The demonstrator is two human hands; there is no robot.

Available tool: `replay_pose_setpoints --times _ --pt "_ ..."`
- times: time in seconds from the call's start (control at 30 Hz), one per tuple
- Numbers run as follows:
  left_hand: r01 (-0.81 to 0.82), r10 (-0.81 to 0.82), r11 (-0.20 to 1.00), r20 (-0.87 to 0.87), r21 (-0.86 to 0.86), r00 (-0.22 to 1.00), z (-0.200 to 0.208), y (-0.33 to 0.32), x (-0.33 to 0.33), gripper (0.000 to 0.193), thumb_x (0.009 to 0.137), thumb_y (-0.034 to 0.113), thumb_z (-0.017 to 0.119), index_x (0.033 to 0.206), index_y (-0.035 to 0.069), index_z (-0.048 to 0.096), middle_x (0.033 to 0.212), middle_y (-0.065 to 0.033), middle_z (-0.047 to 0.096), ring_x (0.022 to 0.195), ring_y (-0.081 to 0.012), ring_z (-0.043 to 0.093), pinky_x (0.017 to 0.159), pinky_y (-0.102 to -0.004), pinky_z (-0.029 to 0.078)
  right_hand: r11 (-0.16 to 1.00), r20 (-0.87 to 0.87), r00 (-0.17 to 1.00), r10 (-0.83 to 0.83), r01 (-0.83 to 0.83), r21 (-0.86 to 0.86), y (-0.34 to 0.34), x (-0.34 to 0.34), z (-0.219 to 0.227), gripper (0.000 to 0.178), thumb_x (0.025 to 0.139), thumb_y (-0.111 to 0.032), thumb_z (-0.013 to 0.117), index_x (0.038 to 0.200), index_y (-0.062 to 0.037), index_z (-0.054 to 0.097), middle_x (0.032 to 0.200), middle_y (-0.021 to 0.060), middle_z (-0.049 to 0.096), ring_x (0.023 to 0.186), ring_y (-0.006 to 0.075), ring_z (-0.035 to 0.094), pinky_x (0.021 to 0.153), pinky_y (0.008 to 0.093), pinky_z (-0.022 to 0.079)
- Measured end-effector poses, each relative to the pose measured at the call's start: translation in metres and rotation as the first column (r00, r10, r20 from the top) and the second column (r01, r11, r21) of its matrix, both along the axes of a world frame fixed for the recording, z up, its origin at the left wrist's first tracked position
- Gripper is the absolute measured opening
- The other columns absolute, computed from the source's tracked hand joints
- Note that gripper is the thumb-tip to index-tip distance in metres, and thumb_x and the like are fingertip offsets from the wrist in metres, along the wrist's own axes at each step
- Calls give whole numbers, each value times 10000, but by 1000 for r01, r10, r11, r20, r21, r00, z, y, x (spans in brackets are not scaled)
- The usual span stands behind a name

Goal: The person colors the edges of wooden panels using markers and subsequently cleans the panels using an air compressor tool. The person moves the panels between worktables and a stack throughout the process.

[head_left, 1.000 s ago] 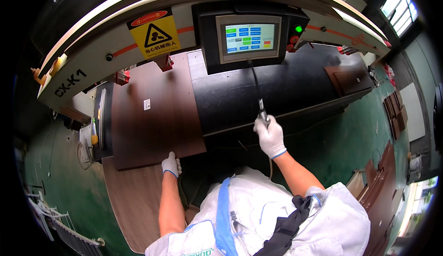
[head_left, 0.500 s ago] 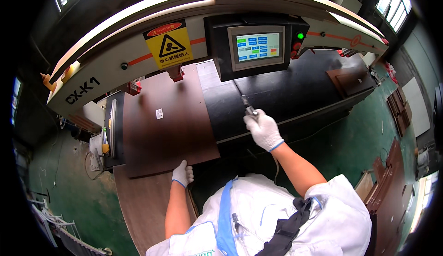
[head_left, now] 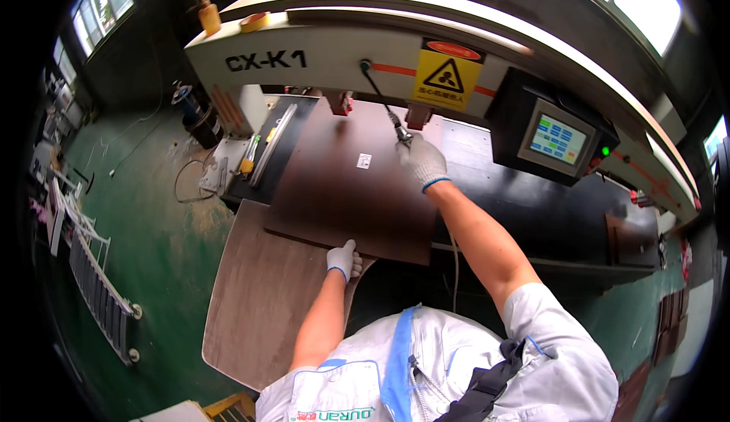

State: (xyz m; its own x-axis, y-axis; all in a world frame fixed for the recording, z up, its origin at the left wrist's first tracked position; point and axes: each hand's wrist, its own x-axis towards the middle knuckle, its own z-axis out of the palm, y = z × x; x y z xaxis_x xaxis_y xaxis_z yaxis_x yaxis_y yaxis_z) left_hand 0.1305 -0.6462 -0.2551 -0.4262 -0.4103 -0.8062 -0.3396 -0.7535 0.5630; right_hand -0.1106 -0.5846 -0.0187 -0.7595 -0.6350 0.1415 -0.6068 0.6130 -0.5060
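Note:
A dark brown panel (head_left: pixel 346 201) with a small white label (head_left: pixel 364 161) lies under the machine's white beam (head_left: pixel 334 61). My left hand (head_left: pixel 344 261), in a white glove, grips the panel's near edge with the thumb on top and the fingers curled. Above the panel, my gloved right hand (head_left: pixel 423 163) is closed round an air blow gun (head_left: pixel 400 129). The gun's long thin nozzle slants up and left, its tip in front of the beam. My right palm and fingers hide most of the gun's handle.
A wood-grain board (head_left: pixel 266 285) sits below the panel at the near left. On the beam are a control screen (head_left: pixel 557 137) and a yellow warning sign (head_left: pixel 449 76). A thin hose (head_left: pixel 455 277) hangs beneath my right arm. A wheeled rack (head_left: pixel 99 293) stands at left.
My view has swung left. My right hand has carried the air blow gun leftward, from over the black bed to over the panel. My left hand keeps its grip on the panel's edge.

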Motion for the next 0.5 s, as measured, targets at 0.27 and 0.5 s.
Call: replay_pose_setpoints --times 0.27,0.5 --pt "-154 149 986 -78 -59 986 28 12 19 368 956 328 528 909 -26 615 740 -167 647 520 -248 597 430 -365 467 998 -73 997 -27 23 -54 -52 -34 -40 338 859 -251 568 1031 29 651 931 236 674 900 356 633 808 456 486" --pt "-496 458 824 -192 -274 868 4 130 176 380 1004 371 584 1031 -4 631 798 -128 690 582 -210 652 499 -342 548 861 603 647 467 -489 -141 57 99 -71 250 986 -279 585 858 -66 559 615 34 570 506 108 495 475 269 376"
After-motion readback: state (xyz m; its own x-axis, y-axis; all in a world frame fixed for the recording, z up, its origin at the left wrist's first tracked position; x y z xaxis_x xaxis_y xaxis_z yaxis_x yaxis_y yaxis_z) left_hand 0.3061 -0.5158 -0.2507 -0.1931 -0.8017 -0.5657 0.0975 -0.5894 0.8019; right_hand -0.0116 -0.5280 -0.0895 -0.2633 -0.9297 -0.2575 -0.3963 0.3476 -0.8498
